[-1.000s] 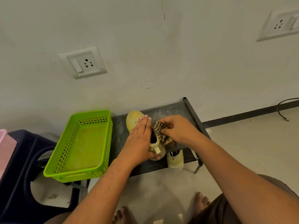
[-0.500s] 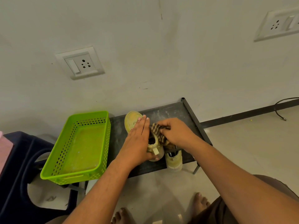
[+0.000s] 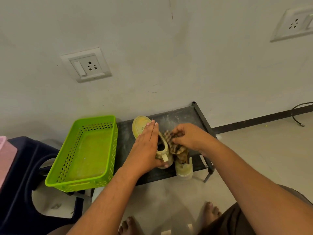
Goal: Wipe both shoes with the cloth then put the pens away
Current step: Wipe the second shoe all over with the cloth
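Observation:
A pale yellow shoe (image 3: 139,125) lies on the dark low rack (image 3: 176,117), its toe toward the wall. My left hand (image 3: 147,146) lies flat along it and holds it steady, thumb curled under the heel. My right hand (image 3: 189,136) grips a brown checked cloth (image 3: 176,148) against the shoe's right side. A second pale shoe (image 3: 183,170) stands at the rack's front edge, partly under the cloth. No pens are visible.
A green perforated basket (image 3: 84,150) sits left of the rack, overhanging a dark blue plastic stool (image 3: 20,167). Something pink (image 3: 5,150) shows at the left edge. My bare feet (image 3: 210,212) stand on the tiled floor. A black cable (image 3: 298,116) lies by the right wall.
My right hand has shifted the cloth a little rightward and down along the shoe's side. My left hand stays on the shoe. The view has drifted slightly.

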